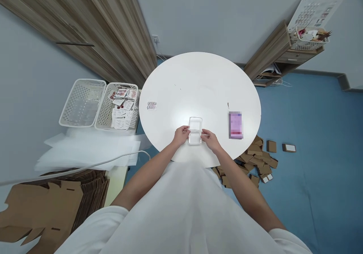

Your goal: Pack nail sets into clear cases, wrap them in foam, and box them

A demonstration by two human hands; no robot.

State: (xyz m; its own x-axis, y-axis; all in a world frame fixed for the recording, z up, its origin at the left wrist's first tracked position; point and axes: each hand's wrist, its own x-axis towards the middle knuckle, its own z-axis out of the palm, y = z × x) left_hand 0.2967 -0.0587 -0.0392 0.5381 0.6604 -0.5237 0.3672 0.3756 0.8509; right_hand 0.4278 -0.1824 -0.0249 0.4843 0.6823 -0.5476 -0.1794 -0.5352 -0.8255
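Note:
A small clear plastic box (195, 138) lies open near the front edge of the round white table, its hinged lid (195, 123) turned back away from me. My left hand (181, 135) pinches the box's left side near the hinge. On the opposite side, the fingers of my right hand (210, 140) close on the right edge. The inside of the box looks bare and white. Toward the table's left edge lies a small clear pack (151, 106) with two rows of purplish pieces. A pixelated pink-purple rectangle (236, 125) is at the right.
Left of the white table (198, 72) stand two white baskets, one holding clear plastic items (85, 108), the other printed cards (121, 114). Flattened cardboard (42, 208) is stacked at lower left. Small brown boxes (256, 157) pile on the floor at right. Wooden cabinets (113, 27) flank the table.

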